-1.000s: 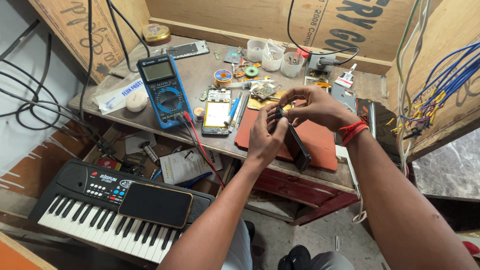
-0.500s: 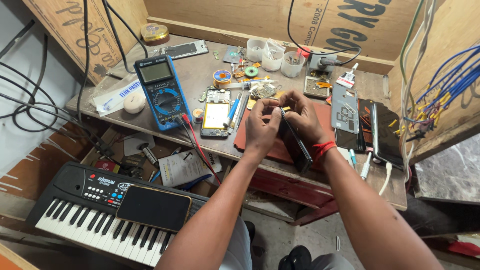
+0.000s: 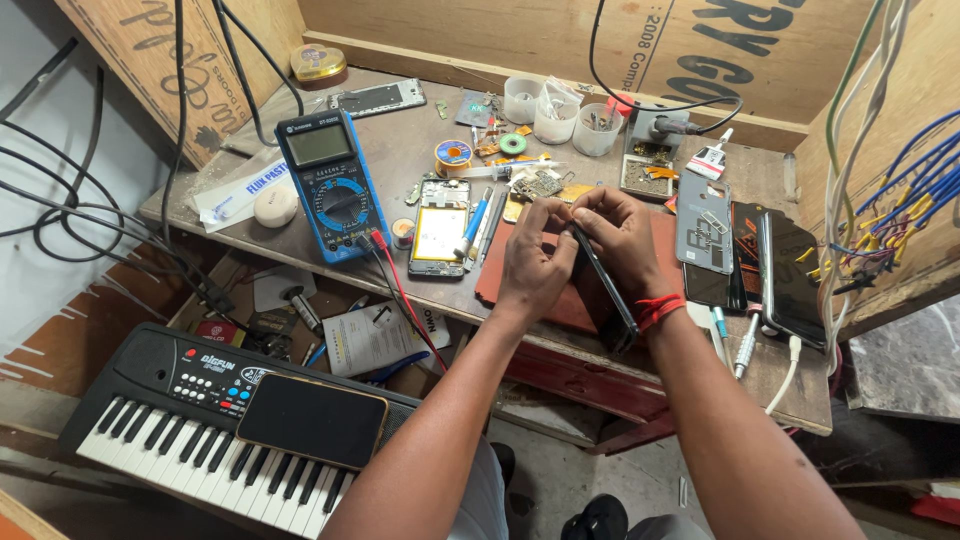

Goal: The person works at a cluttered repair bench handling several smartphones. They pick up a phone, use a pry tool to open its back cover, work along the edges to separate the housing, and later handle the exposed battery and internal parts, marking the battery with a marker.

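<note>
We hold a dark phone (image 3: pixel 603 285) on edge above the red mat (image 3: pixel 560 300) at the front of the bench (image 3: pixel 400 150), turned so its thin side faces up where we can see it. Our left hand (image 3: pixel 535 265) braces one face while our right hand (image 3: pixel 620 235) braces the other, and the fingers of both are pinched together on the phone's upper end — a grip that steadies the seam between them. Just to the left lies an opened phone frame (image 3: pixel 440 228) with a blue multimeter (image 3: pixel 332 185) beside it, its red lead trailing off the edge. More phones (image 3: pixel 790 275) lie flat to the right, out of the way, and a small keyboard (image 3: pixel 200 430) with a phone on it sits below.
</note>
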